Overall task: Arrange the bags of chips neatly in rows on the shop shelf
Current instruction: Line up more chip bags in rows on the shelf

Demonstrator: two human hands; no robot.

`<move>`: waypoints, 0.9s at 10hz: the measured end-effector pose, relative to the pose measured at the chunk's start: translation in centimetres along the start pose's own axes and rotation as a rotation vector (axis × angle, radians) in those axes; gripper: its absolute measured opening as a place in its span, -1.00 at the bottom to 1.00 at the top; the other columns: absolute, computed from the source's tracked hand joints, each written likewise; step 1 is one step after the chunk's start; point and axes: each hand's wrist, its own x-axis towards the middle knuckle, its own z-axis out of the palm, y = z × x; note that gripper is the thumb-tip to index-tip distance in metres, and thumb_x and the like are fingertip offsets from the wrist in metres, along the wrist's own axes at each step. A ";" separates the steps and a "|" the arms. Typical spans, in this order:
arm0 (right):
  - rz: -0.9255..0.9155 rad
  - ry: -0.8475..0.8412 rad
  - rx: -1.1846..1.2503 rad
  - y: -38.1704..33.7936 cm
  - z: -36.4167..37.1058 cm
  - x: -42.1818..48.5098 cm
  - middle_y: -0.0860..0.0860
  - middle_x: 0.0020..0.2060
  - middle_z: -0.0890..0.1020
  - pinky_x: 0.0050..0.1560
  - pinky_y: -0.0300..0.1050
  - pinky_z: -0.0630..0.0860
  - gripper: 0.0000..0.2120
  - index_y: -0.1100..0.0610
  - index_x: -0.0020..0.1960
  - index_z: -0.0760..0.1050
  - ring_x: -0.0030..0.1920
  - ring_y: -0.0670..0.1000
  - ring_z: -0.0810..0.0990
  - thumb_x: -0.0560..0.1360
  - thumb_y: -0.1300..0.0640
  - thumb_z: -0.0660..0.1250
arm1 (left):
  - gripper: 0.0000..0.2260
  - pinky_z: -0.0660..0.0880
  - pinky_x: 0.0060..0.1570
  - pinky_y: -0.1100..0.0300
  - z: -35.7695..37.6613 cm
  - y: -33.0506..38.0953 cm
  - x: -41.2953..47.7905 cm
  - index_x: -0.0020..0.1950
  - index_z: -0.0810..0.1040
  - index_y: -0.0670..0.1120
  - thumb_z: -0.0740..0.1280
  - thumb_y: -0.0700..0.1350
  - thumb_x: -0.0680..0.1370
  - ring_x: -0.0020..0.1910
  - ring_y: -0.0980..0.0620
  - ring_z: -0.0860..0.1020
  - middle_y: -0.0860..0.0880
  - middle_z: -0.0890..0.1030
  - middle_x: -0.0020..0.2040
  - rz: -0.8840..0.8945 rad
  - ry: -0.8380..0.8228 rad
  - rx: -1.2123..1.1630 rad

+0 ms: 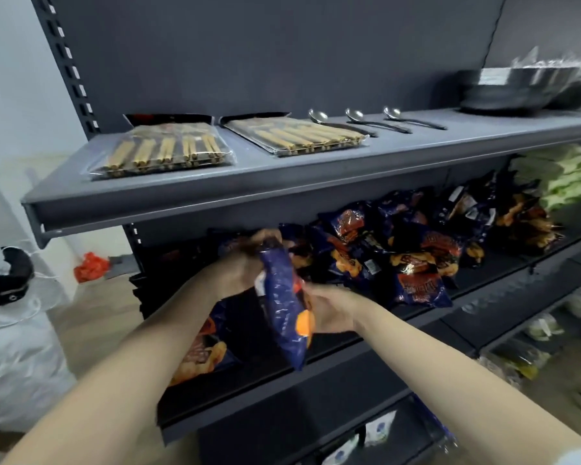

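Observation:
A dark blue bag of chips [284,302] with orange print hangs upright in front of the middle shelf [349,357]. My left hand [245,263] grips its top end and my right hand [329,312] holds its right side near the bottom. Another blue bag [202,354] lies flat on the shelf under my left forearm. A jumbled pile of the same blue chip bags [413,250] fills the shelf to the right, some leaning, some flat. Pale green bags [564,176] stand at the far right of that shelf.
The upper shelf [215,193] overhangs the chips and carries two packs of chopsticks [163,151], three spoons [376,120] and dark pans [507,90]. Lower shelves hold packaged goods [530,350]. A white sack [14,357] and a red bag [91,263] sit on the floor at left.

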 end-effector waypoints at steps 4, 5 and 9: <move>-0.209 0.348 0.020 -1.7 -1.8 1.9 -0.10 -0.01 0.67 0.01 -0.02 0.50 -0.82 -0.02 0.02 0.56 0.06 -0.05 0.59 0.43 0.13 0.40 | -0.57 0.51 0.11 0.03 -0.4 3.2 -2.6 0.17 0.57 0.09 0.31 0.24 0.37 0.10 -0.03 0.59 -0.07 0.60 0.16 0.119 0.101 0.037; -0.274 0.499 -0.004 -1.3 -2.1 2.4 -0.15 -0.07 0.67 -0.10 -0.08 0.50 -0.88 -0.02 0.02 0.55 -0.04 -0.14 0.60 0.49 0.13 0.35 | -0.83 0.45 0.15 0.08 -0.9 2.7 -2.4 0.11 0.53 0.06 0.26 -0.02 0.53 0.03 -0.01 0.56 -0.12 0.57 0.13 0.156 0.263 0.120; -0.396 0.473 -0.389 1.6 -1.1 4.1 0.00 0.17 0.60 0.30 -0.08 0.43 -0.57 0.04 0.26 0.41 0.21 -0.05 0.54 0.44 0.25 0.42 | -0.73 0.59 -0.15 0.25 -1.3 0.4 -4.3 0.12 0.54 -0.09 0.37 -0.33 0.47 -0.07 0.06 0.60 -0.04 0.59 0.01 0.156 0.464 0.442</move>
